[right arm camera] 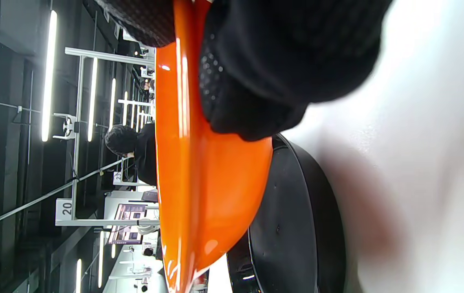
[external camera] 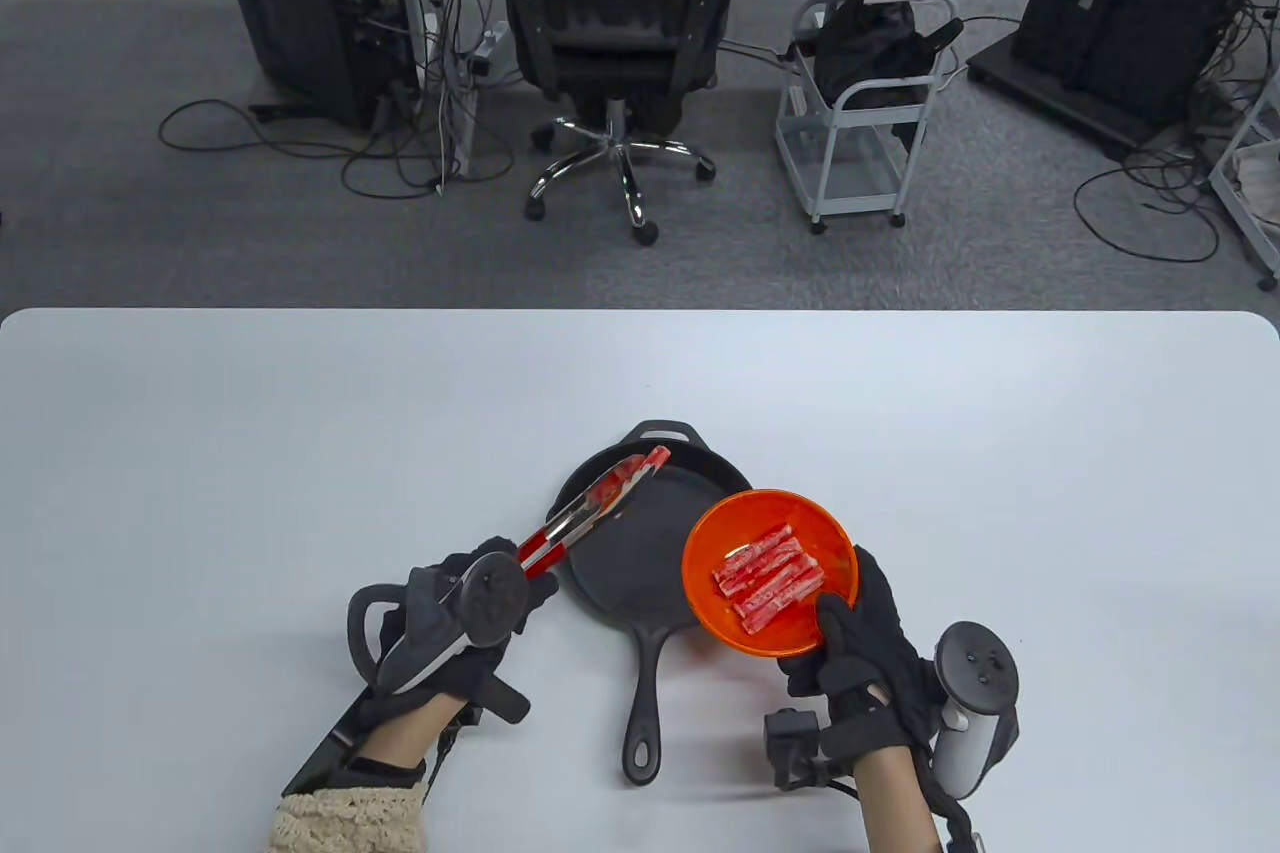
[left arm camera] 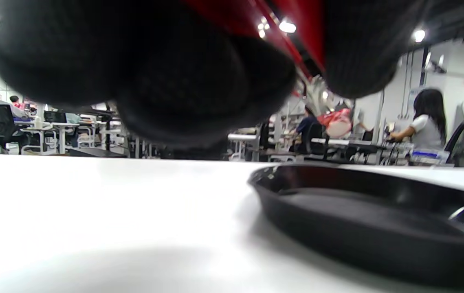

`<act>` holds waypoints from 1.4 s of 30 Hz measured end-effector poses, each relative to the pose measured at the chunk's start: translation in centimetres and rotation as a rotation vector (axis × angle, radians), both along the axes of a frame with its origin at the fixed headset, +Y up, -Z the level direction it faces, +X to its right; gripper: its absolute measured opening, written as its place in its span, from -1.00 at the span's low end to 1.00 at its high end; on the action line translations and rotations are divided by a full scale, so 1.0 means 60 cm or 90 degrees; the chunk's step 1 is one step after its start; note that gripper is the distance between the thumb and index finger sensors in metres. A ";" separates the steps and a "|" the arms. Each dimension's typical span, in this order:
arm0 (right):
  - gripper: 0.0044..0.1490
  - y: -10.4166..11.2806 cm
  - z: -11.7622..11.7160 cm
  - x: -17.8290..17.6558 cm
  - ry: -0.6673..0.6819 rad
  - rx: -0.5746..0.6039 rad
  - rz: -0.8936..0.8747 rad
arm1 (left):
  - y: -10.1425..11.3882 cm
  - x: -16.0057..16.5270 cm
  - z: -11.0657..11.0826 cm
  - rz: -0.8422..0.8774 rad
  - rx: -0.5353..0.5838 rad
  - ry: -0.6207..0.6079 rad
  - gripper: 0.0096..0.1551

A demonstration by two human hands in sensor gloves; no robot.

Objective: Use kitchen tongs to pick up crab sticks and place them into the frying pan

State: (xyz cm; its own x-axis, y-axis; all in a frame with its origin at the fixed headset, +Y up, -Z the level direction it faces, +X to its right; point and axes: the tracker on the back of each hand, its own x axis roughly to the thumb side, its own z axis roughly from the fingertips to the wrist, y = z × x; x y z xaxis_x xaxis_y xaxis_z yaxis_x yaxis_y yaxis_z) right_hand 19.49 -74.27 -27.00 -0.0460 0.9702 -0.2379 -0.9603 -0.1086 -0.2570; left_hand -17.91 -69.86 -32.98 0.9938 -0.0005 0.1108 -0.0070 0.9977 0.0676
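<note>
My left hand (external camera: 480, 598) grips red-handled metal tongs (external camera: 570, 525) that reach up and right over the black frying pan (external camera: 640, 543). A crab stick (external camera: 640, 468) is pinched in the tong tips above the pan's far side. My right hand (external camera: 850, 638) holds an orange bowl (external camera: 735, 633) by its near rim, lifted over the pan's right edge; several crab sticks (external camera: 768, 578) lie in it. In the right wrist view the bowl (right arm camera: 199, 179) hangs in front of the pan (right arm camera: 297, 228). In the left wrist view the pan (left arm camera: 362, 215) sits empty below my fingers (left arm camera: 183, 81).
The pan's handle (external camera: 645, 693) points toward me between my hands. The white table (external camera: 200, 453) stretches wide on both sides. Beyond its far edge stand an office chair (external camera: 615, 23), a white cart (external camera: 865, 113) and computer towers on the floor.
</note>
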 end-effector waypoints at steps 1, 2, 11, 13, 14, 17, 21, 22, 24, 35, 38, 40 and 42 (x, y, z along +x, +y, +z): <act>-0.17 0.000 0.000 0.001 -0.001 0.000 0.000 | -0.003 0.000 -0.005 -0.009 -0.002 0.002 -0.12; -0.17 -0.001 0.000 0.003 -0.003 -0.001 0.000 | -0.009 0.001 -0.012 -0.023 -0.006 0.003 -0.12; -0.17 0.002 0.000 0.006 -0.008 -0.003 -0.005 | -0.035 0.008 -0.048 -0.086 -0.047 0.020 -0.12; -0.17 0.003 0.000 0.006 -0.006 -0.005 -0.005 | -0.038 0.011 -0.050 -0.114 -0.049 0.022 -0.12; -0.17 0.003 0.000 0.006 -0.006 -0.005 -0.005 | -0.039 0.012 -0.051 -0.116 -0.050 0.022 -0.12; -0.17 0.003 -0.001 0.005 -0.002 -0.007 -0.002 | -0.043 0.013 -0.054 -0.113 -0.062 0.026 -0.12; -0.17 0.003 0.000 0.004 -0.002 -0.006 -0.005 | -0.044 0.013 -0.057 -0.111 -0.078 0.035 -0.12; -0.17 0.003 0.000 0.004 -0.002 -0.005 -0.005 | -0.043 0.013 -0.057 -0.105 -0.085 0.039 -0.12; -0.17 0.003 0.000 0.004 -0.001 -0.004 -0.005 | -0.041 0.014 -0.056 -0.107 -0.090 0.041 -0.11; -0.17 0.003 0.003 0.007 -0.008 0.000 -0.018 | -0.017 0.017 -0.031 -0.066 -0.050 0.041 -0.06; -0.17 0.003 0.003 0.008 -0.011 0.000 -0.019 | 0.006 0.020 -0.011 -0.027 -0.016 0.026 -0.07; -0.17 0.003 0.004 0.008 -0.012 -0.001 -0.018 | 0.020 0.024 0.002 -0.011 0.005 0.008 -0.07; -0.17 0.003 0.004 0.008 -0.013 -0.002 -0.015 | 0.040 0.032 0.018 -0.010 0.028 -0.017 -0.07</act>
State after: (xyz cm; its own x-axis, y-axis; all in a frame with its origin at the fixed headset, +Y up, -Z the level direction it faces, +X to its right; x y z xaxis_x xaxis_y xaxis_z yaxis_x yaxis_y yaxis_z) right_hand 19.97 -74.10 -26.76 -0.0181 0.9702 -0.2415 -0.9573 -0.0866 -0.2760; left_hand -15.99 -67.44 -31.93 0.9904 -0.0209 0.1363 0.0057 0.9938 0.1110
